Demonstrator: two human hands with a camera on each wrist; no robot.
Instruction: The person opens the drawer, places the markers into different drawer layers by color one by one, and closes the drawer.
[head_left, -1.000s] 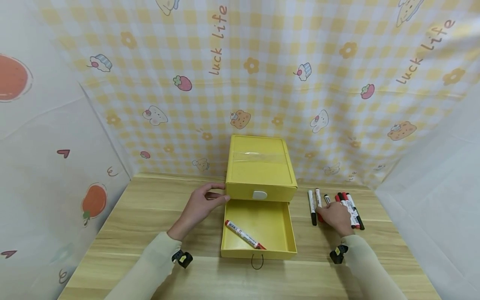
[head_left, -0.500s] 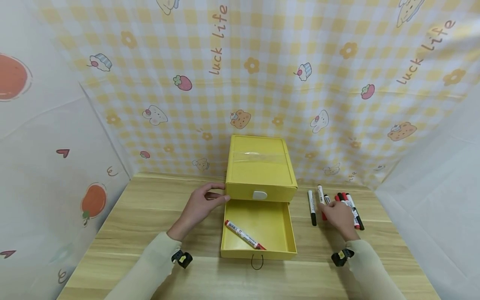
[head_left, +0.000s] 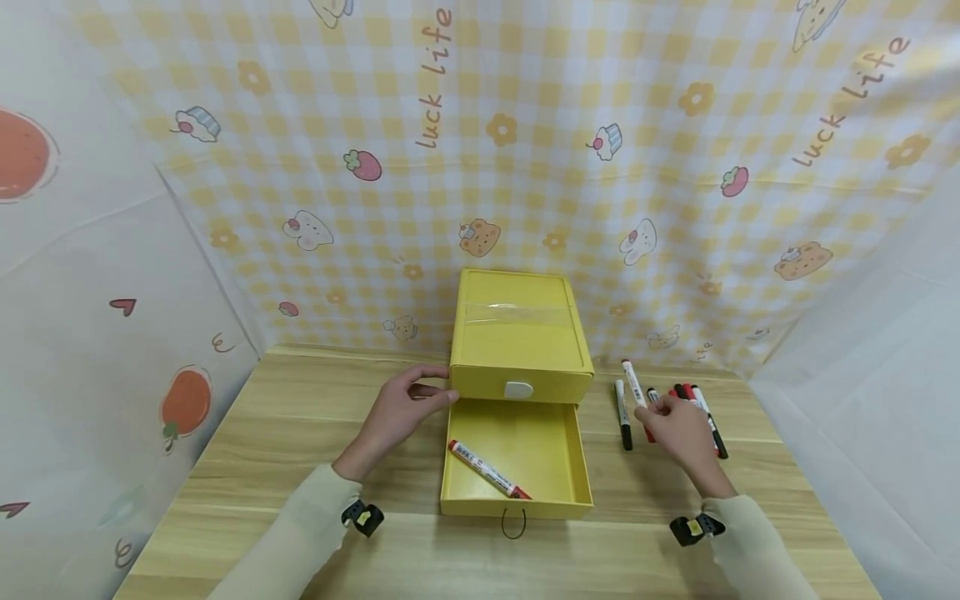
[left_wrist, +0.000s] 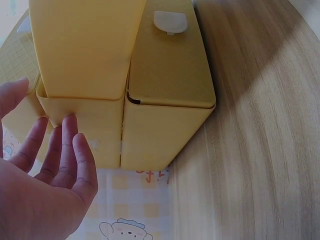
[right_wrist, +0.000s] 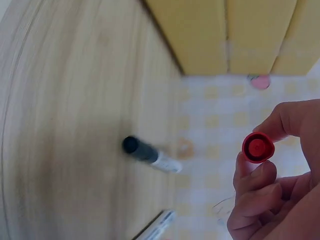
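My right hand [head_left: 682,437] pinches a white-barrelled red marker [head_left: 634,387] between thumb and fingers, just above the table. In the right wrist view, the marker's red end [right_wrist: 258,147] points at the camera. To its left lies a black marker [head_left: 623,417]. My left hand [head_left: 401,412] rests its fingertips against the left side of the yellow drawer box [head_left: 517,325], fingers loosely bent. Below the box's upper drawer, the lower drawer [head_left: 516,507] is pulled out, holding one red marker [head_left: 483,467].
Several red and black markers [head_left: 701,404] lie grouped right of my right hand, partly hidden by it. A wire loop handle [head_left: 513,523] hangs from the lower drawer's front. Behind the wooden table [head_left: 330,533] hangs a checked cloth [head_left: 502,192].
My right hand has lifted the red marker slightly off the table and tilted it, its far end swinging left. The left hand stays on the box.
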